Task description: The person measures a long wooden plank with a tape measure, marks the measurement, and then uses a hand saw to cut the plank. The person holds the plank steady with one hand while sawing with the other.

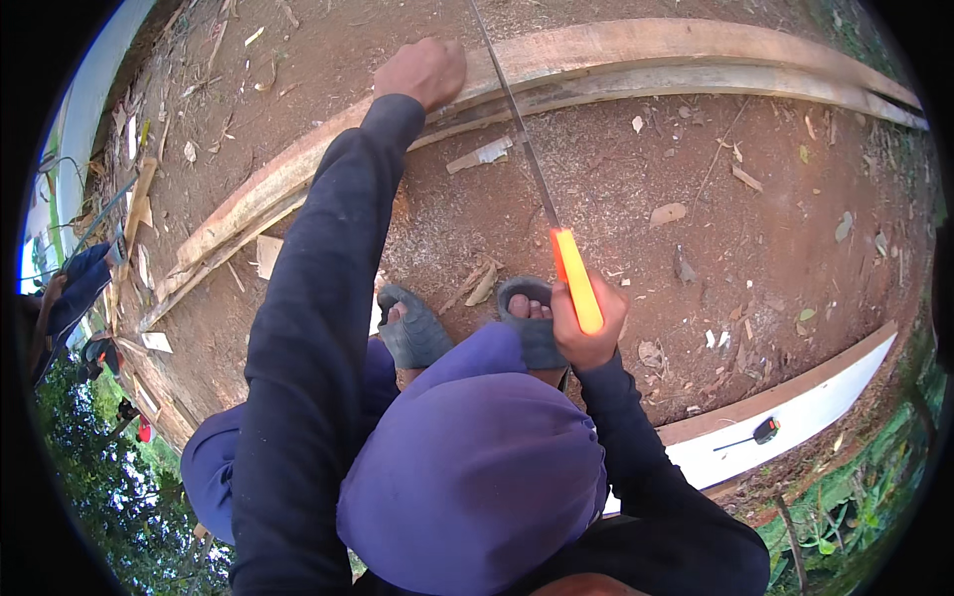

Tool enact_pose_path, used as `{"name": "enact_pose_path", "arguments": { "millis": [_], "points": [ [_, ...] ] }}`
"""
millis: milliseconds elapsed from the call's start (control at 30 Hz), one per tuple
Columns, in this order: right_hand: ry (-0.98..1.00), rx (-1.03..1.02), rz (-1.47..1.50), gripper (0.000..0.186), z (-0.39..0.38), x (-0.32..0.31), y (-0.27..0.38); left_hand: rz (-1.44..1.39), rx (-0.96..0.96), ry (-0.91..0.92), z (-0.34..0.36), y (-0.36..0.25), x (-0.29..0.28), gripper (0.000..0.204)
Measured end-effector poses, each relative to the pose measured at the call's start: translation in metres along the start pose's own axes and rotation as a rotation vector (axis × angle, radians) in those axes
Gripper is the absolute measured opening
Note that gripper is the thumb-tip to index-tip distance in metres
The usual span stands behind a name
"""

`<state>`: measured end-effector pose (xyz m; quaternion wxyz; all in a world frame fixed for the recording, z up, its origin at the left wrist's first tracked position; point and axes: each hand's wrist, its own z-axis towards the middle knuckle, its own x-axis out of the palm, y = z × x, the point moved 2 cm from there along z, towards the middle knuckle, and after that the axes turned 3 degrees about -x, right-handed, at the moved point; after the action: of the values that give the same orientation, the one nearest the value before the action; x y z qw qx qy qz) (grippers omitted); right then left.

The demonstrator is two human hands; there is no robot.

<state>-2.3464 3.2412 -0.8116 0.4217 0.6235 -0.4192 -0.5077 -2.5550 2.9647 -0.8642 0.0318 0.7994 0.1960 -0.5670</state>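
Observation:
My right hand point(593, 320) is wrapped round the orange and yellow handle of a handsaw point(577, 281). The saw's thin blade runs away from me and lies across a long wooden beam point(636, 42), its far end leaving the top of the picture. To the left of the blade, my left hand point(421, 74) rests on the beam with its fingers curled down over the far side. The fingertips are hidden, but the hand seems to press on or grip the wood. A second length of timber point(651, 87) lies along the near side of the beam.
My sandalled feet point(415, 328) stand on the dirt just short of the timber. At the right a white-faced board point(785, 422) carries a tape measure point(765, 430). Wood scraps point(481, 155), sawdust and leaves litter the ground. Another person's leg point(84, 283) shows at the far left.

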Motion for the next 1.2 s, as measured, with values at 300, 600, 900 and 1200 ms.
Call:
{"name": "enact_pose_path", "arguments": {
  "millis": [300,600,900,1200],
  "points": [
    [-0.134,-0.135,0.069,0.015,0.121,0.054,0.018,0.051,0.096,-0.009,0.000,-0.018,-0.002,0.054],
    [0.018,0.094,0.130,0.005,-0.001,-0.006,0.005,-0.011,-0.089,0.026,-0.019,-0.023,-0.011,0.058],
    [-0.029,-0.024,0.054,0.002,-0.028,-0.006,-0.010,-0.029,-0.098,-0.021,-0.013,-0.009,-0.006,0.058],
    [-0.117,-0.130,0.058,0.020,0.117,0.053,0.015,0.015,-0.002,-0.042,-0.010,-0.013,-0.003,0.058]
  ]
}}
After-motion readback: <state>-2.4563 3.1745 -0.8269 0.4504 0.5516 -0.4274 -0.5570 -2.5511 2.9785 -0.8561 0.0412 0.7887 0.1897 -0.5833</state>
